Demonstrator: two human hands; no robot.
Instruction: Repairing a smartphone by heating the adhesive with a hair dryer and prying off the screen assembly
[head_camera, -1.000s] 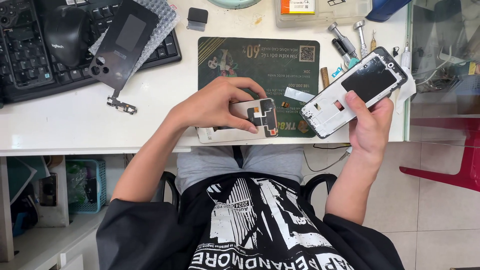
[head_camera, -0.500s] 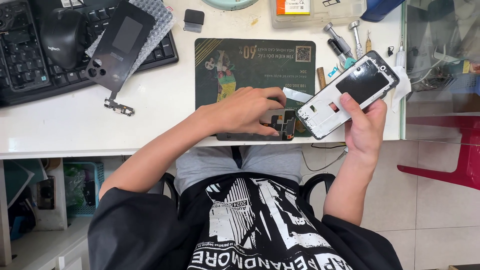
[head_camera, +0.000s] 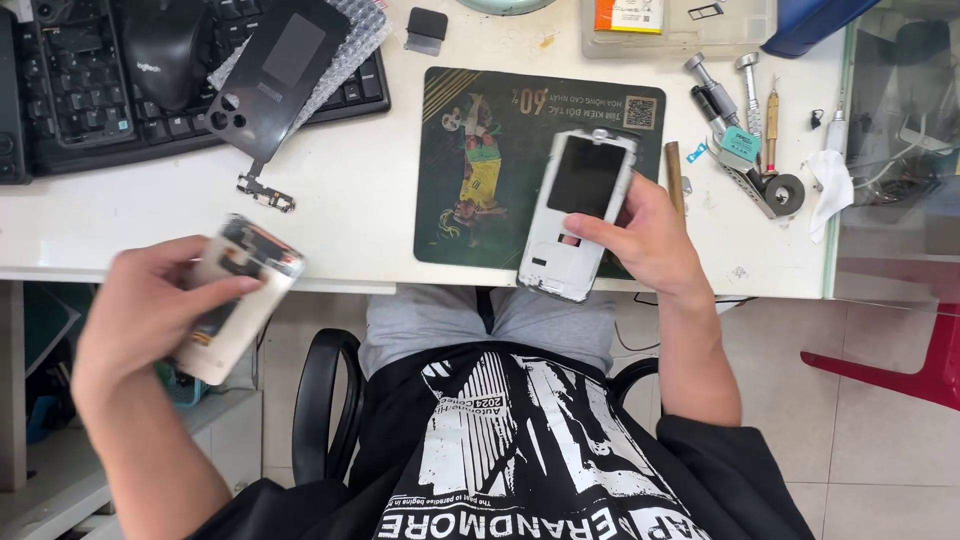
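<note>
Left hand (head_camera: 140, 305) grips pale, flat phone body (head_camera: 235, 300) out past the desk (head_camera: 370, 200) edge, blurred. Right hand (head_camera: 650, 240) pinches white rectangular frame with dark glossy panel (head_camera: 580, 210), tilted over printed mat (head_camera: 480, 160).

Two hands (head_camera: 150, 305) (head_camera: 650, 240), two phone parts held (head_camera: 235, 295) (head_camera: 578, 215), one back cover (head_camera: 275, 75), one keyboard (head_camera: 100, 110), one mouse (head_camera: 165, 50), one mat (head_camera: 490, 150)

White phone frame (head_camera: 578, 215) upright over mat, pale phone body (head_camera: 232, 300) tilted off desk
</note>
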